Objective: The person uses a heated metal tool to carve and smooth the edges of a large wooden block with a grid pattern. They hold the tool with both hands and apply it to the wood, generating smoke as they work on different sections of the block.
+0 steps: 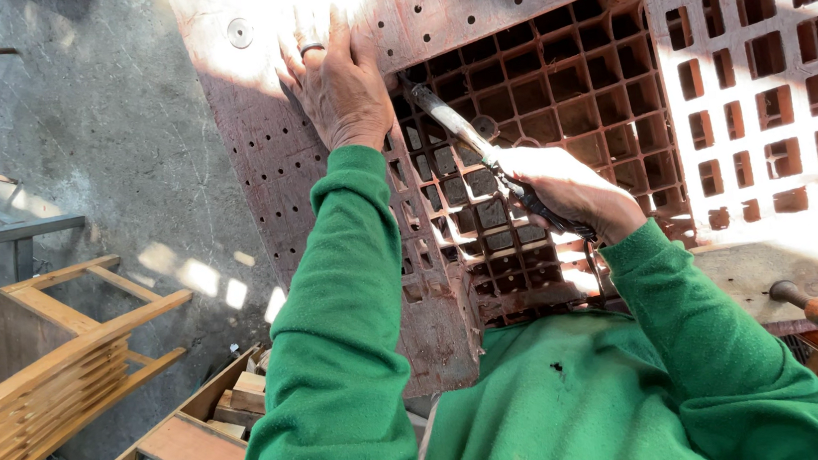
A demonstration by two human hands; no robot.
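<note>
Fingers (564,173) of the right hand (570,189) were clenched on the chisel-like tool (465,135), its tip just beside the left hand (340,87) lying flat on the red plastic pallet (528,8), so a slip risked cutting it.

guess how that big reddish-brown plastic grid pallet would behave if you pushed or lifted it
The reddish-brown plastic grid pallet probably stays stiff: deep ribbed cells brace it. It is likely light for its size, being mostly holes. Its edge juts past the bench, so it may tip; the left hand presses it flat.
</note>
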